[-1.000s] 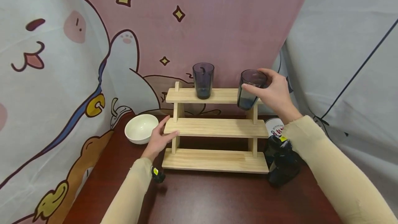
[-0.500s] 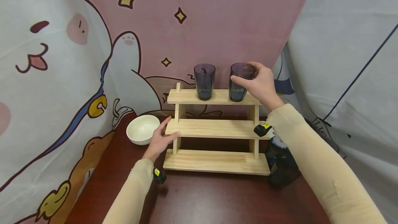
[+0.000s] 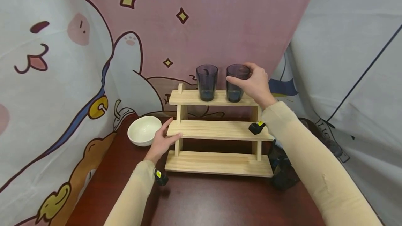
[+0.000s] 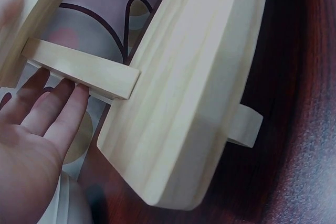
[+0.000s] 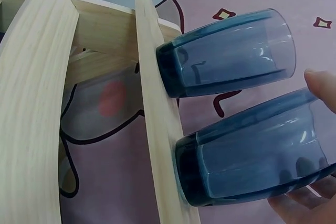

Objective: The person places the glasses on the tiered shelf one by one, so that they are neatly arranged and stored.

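Note:
A light-wood three-tier shelf stand [image 3: 220, 129] stands on the table. My left hand [image 3: 160, 144] grips the left end of its middle tier, thumb at the front edge; in the left wrist view the fingers [image 4: 63, 103] reach along an upright. On the top tier one tinted drinking glass [image 3: 207, 83] stands upright. A second glass [image 3: 233, 91] stands just right of it with a small gap. My right hand [image 3: 255, 84] holds this second glass near its rim between thumb and fingers; the right wrist view shows its base on the board [image 5: 157, 129].
A white bowl [image 3: 144, 130] sits on the dark red table [image 3: 201, 198] left of the stand. Dark objects [image 3: 284, 173], partly hidden by the right sleeve, are at the stand's right end. Printed cloth [image 3: 238, 20] hangs close behind.
My right hand has carried the second glass left from the right end onto the top tier, closer to the first glass. The left hand keeps its place on the stand.

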`<state>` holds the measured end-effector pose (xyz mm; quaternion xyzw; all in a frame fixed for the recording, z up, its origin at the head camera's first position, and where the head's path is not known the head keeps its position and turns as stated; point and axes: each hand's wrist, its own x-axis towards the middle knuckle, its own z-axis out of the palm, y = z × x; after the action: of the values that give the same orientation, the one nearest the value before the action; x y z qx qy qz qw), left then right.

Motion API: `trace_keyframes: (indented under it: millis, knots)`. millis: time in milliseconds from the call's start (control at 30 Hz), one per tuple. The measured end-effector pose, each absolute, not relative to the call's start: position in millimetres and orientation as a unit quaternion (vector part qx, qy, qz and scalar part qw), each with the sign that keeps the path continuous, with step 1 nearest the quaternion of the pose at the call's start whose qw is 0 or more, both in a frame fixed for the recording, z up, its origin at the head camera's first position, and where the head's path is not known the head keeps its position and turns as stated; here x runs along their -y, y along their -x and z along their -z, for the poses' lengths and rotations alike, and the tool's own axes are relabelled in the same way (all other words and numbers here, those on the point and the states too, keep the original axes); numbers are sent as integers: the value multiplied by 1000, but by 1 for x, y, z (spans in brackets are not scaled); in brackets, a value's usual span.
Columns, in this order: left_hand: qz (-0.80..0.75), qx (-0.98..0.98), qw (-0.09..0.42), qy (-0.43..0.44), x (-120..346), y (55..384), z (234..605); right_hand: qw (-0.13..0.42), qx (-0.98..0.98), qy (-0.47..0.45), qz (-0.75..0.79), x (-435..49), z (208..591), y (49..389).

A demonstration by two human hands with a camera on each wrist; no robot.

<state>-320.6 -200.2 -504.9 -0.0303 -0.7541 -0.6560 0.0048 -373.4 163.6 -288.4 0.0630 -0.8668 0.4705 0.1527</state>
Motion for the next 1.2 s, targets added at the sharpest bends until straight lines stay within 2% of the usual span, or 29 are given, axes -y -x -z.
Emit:
trace_keyframes:
  millis: [1200]
  knots:
    - [661,750,2,32,200,317,503,116,875,-84,-462,-168,295,376]
